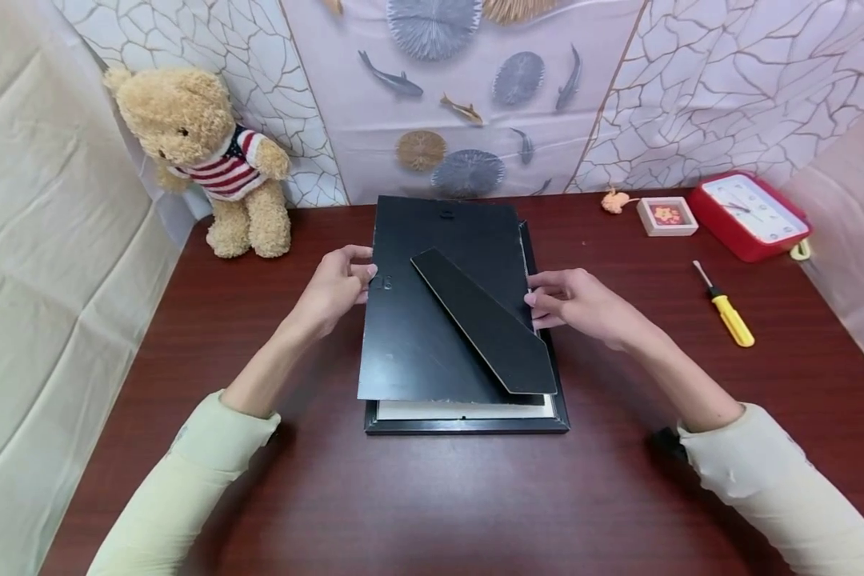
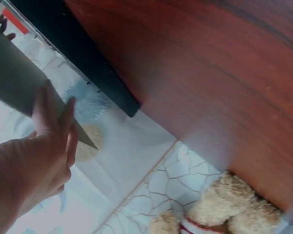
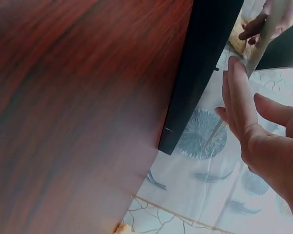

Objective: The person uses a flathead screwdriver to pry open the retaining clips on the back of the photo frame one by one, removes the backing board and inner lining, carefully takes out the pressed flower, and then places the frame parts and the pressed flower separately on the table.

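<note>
A black picture-frame backing board (image 1: pixel 432 344) is raised over a black picture frame (image 1: pixel 468 427) that lies on the table. Its stand leg (image 1: pixel 486 324) slants across the top of the board. At the board's left edge my left hand (image 1: pixel 331 288) pinches it, fingers against the board in the left wrist view. My right hand (image 1: pixel 579 304) holds the opposite edge, with fingers under it and thumb above. A gap shows between the board and the frame (image 3: pixel 200 73) in the right wrist view. Pale material shows inside the frame's near side.
A teddy bear (image 1: pixel 223 160) in a striped sweater leans at the back left. Toward the back right are a red clock (image 1: pixel 752 216), a small white box (image 1: pixel 667 216) and an orange trinket (image 1: pixel 615 200). A yellow screwdriver (image 1: pixel 730 320) lies right of my right hand.
</note>
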Demonstrator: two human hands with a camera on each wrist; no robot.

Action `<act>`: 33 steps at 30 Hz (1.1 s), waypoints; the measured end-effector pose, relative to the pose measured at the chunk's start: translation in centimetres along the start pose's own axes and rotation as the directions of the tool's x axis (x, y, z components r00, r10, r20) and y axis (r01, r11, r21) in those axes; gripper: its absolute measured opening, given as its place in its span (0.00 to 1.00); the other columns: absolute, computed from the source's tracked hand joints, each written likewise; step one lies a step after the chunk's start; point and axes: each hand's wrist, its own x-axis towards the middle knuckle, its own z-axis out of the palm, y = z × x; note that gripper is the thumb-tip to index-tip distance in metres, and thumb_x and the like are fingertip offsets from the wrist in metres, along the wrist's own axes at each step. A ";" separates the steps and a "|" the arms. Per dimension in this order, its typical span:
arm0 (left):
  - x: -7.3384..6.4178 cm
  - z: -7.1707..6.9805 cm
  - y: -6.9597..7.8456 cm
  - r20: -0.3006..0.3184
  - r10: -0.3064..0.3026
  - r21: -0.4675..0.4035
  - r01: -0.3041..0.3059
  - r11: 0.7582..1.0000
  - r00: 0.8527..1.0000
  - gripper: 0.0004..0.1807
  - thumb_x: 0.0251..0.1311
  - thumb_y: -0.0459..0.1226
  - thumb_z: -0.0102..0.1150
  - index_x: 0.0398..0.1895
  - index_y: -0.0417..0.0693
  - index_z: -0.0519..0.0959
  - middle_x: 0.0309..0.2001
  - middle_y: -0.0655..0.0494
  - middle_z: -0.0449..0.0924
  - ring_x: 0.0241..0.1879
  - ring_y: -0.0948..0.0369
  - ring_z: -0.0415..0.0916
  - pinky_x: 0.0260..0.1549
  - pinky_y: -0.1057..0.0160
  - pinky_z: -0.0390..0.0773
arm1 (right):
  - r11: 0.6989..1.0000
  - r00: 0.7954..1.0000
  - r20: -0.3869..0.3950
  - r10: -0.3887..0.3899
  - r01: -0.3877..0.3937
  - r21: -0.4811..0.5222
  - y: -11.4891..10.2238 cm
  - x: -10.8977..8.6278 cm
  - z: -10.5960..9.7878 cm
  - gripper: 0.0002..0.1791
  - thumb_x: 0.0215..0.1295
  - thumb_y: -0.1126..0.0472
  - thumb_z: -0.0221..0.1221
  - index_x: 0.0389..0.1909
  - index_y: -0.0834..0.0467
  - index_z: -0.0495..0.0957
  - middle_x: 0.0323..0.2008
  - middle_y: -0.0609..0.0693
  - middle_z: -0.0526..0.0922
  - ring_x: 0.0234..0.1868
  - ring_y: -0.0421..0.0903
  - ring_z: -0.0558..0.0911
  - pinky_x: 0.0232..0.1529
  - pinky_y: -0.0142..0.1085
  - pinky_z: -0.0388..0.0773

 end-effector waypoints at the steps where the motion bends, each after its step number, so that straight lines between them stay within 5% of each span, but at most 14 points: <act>1: -0.2 0.2 0.1 0.002 0.014 0.023 -0.014 1.000 1.000 0.28 0.86 0.30 0.46 0.84 0.33 0.61 0.70 0.33 0.77 0.56 0.54 0.78 0.67 0.49 0.81 | 1.000 1.000 -0.004 -0.005 0.005 0.001 0.0 -0.1 -0.1 0.30 0.84 0.69 0.54 0.77 0.81 0.61 0.65 0.79 0.80 0.53 0.54 0.91 0.55 0.44 0.89; 6: -1.2 1.8 0.5 0.055 0.069 0.078 -0.073 0.994 0.996 0.33 0.86 0.33 0.46 0.87 0.30 0.52 0.48 0.42 0.78 0.37 0.56 0.72 0.61 0.52 0.77 | 0.999 0.999 -0.024 -0.021 0.020 -0.031 -0.1 -1.1 -1.6 0.29 0.85 0.68 0.54 0.78 0.80 0.62 0.65 0.77 0.81 0.53 0.53 0.92 0.54 0.42 0.89; 9: -1.9 2.9 1.1 0.125 0.042 0.023 -0.045 0.999 0.991 0.39 0.87 0.37 0.47 0.89 0.32 0.43 0.63 0.38 0.77 0.55 0.54 0.81 0.71 0.53 0.75 | 0.998 0.999 -0.035 -0.011 0.008 -0.068 -0.2 -1.9 -2.8 0.30 0.86 0.66 0.55 0.78 0.79 0.63 0.65 0.77 0.81 0.52 0.53 0.93 0.53 0.41 0.90; 11: -2.3 3.6 1.5 0.166 0.012 -0.022 -0.008 1.000 0.986 0.41 0.87 0.39 0.47 0.90 0.36 0.39 0.77 0.34 0.67 0.72 0.49 0.74 0.79 0.49 0.69 | 0.996 0.999 -0.040 0.004 -0.008 -0.091 -0.2 -2.4 -3.5 0.30 0.86 0.65 0.55 0.79 0.78 0.63 0.66 0.77 0.81 0.52 0.55 0.93 0.53 0.39 0.90; 13: -2.5 4.2 2.0 0.201 -0.011 -0.048 0.021 0.999 0.980 0.43 0.88 0.41 0.47 0.90 0.38 0.35 0.89 0.38 0.45 0.85 0.46 0.58 0.83 0.45 0.60 | 0.994 0.999 -0.043 0.018 -0.022 -0.111 -0.1 -3.0 -4.2 0.31 0.86 0.64 0.55 0.79 0.78 0.62 0.66 0.77 0.80 0.53 0.57 0.93 0.53 0.39 0.90; 17: -2.7 5.5 2.8 0.252 -0.034 -0.109 0.063 0.992 0.967 0.45 0.88 0.44 0.47 0.91 0.42 0.32 0.91 0.43 0.37 0.86 0.45 0.55 0.86 0.46 0.52 | 0.989 0.998 -0.051 0.046 -0.053 -0.138 0.3 -4.1 -5.3 0.31 0.87 0.63 0.54 0.79 0.78 0.62 0.66 0.77 0.80 0.52 0.56 0.93 0.52 0.37 0.90; 24: -2.6 8.4 4.4 0.347 -0.023 -0.216 0.104 0.971 0.938 0.48 0.88 0.43 0.48 0.90 0.45 0.27 0.92 0.48 0.29 0.90 0.52 0.40 0.87 0.49 0.49 | 0.985 0.992 -0.074 0.102 -0.111 -0.130 1.6 -6.5 -7.5 0.31 0.87 0.63 0.54 0.79 0.79 0.61 0.64 0.78 0.81 0.43 0.40 0.93 0.47 0.31 0.90; 33: -2.0 12.6 6.4 0.440 -0.050 -0.145 0.126 0.981 0.897 0.54 0.82 0.41 0.53 0.90 0.50 0.23 0.90 0.58 0.15 0.89 0.56 0.25 0.87 0.51 0.40 | 0.974 0.988 -0.124 0.088 -0.111 -0.200 3.8 -10.0 -10.5 0.29 0.86 0.68 0.52 0.75 0.84 0.61 0.60 0.80 0.82 0.40 0.33 0.91 0.40 0.30 0.90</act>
